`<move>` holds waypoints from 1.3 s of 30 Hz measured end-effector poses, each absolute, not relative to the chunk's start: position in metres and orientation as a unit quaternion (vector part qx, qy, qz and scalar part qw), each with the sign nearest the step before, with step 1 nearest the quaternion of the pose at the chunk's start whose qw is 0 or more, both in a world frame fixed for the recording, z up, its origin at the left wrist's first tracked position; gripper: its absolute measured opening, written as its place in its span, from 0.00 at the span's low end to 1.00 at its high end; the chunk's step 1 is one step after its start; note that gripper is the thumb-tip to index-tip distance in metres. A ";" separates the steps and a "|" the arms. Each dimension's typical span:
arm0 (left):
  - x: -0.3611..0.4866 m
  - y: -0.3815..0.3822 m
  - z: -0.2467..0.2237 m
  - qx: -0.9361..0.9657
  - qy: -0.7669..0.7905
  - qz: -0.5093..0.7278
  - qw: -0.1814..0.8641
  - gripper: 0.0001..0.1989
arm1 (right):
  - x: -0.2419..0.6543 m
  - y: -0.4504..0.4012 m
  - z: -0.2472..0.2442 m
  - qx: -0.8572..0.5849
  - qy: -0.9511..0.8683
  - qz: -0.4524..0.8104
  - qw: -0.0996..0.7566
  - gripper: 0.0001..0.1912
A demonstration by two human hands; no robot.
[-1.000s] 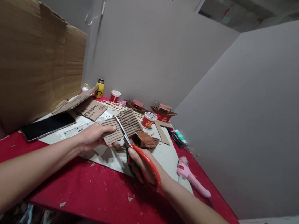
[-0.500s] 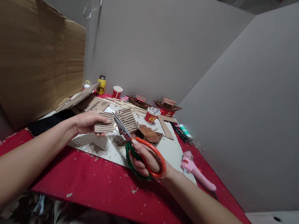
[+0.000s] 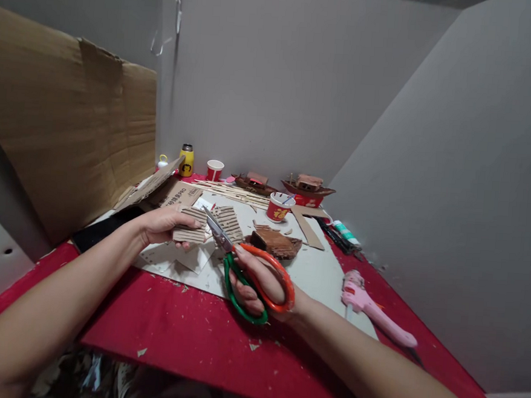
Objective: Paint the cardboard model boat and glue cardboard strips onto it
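Observation:
A small piece of ridged cardboard [image 3: 189, 233] is pinched in my left hand [image 3: 166, 223], thumb on top. My right hand [image 3: 260, 280] is closed round the scissors [image 3: 279, 269], which have one orange and one green handle. The scissor blades point up and left, their tips beside the right edge of the piece. Behind the blades lies another ridged cardboard piece [image 3: 228, 222], partly hidden. A brown boat-like model [image 3: 277, 243] rests on the white board just beyond my right hand.
On the red table [image 3: 183, 333] lies a white board [image 3: 314, 281]. A pink glue gun [image 3: 376, 310] is at right. A red cup [image 3: 279, 208], thin sticks [image 3: 234, 192], two boat models [image 3: 308, 190] and a yellow bottle [image 3: 186, 162] stand behind. A large cardboard sheet [image 3: 70, 125] rises at left.
The camera view has shifted, so the table items appear farther right and slightly lower. My left hand has come slightly rightward in view with the piece. Both hands keep their hold.

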State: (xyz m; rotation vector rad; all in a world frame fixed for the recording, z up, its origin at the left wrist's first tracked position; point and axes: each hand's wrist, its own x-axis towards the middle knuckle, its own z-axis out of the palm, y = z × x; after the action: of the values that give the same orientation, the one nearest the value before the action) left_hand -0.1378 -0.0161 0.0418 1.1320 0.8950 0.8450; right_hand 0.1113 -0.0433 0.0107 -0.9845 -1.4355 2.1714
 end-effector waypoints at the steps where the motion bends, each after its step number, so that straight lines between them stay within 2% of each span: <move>1: -0.141 -0.015 0.043 0.506 0.400 0.369 0.669 0.12 | 0.112 -0.042 0.010 -0.344 -0.506 0.772 0.173 0.32; 7: -0.155 -0.010 0.050 0.510 0.425 0.391 0.638 0.11 | 0.115 -0.039 0.009 -0.329 -0.508 0.779 0.163 0.31; 12: -0.145 -0.012 0.048 0.515 0.430 0.434 0.601 0.08 | 0.122 -0.038 0.010 -0.348 -0.518 0.729 0.281 0.31; 16: -0.120 -0.027 0.048 0.540 0.423 0.414 0.598 0.10 | 0.131 -0.041 0.012 -0.359 -0.540 0.661 0.378 0.28; 19: -0.098 -0.045 0.048 0.589 0.419 0.353 0.593 0.11 | 0.134 -0.049 0.016 -0.352 -0.546 0.642 0.407 0.27; 22: -0.078 -0.062 0.047 0.633 0.398 0.297 0.594 0.11 | 0.134 -0.058 0.024 -0.351 -0.570 0.625 0.401 0.25; 26: -0.063 -0.072 0.046 0.638 0.388 0.304 0.592 0.16 | 0.141 -0.068 0.043 -0.367 -0.601 0.573 0.419 0.25; 29: -0.061 -0.071 0.049 0.652 0.428 0.345 0.522 0.21 | 0.158 -0.071 0.057 -0.370 -0.612 0.520 0.467 0.24; 32: -0.055 -0.075 0.050 0.709 0.439 0.345 0.431 0.20 | 0.183 -0.072 0.062 -0.365 -0.612 0.467 0.524 0.21; 36: -0.026 -0.094 0.039 0.855 0.369 0.221 0.290 0.18 | 0.212 -0.076 0.058 -0.347 -0.584 0.454 0.576 0.16; 39: 0.010 -0.103 0.020 0.950 0.239 0.119 0.161 0.24 | 0.224 -0.082 0.057 -0.348 -0.556 0.449 0.607 0.14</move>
State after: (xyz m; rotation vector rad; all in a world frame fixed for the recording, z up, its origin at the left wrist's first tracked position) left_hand 0.0098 -0.1029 0.0197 2.7130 0.6809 0.3385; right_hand 0.2242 -0.0821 0.0571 -0.8033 -1.2862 1.0370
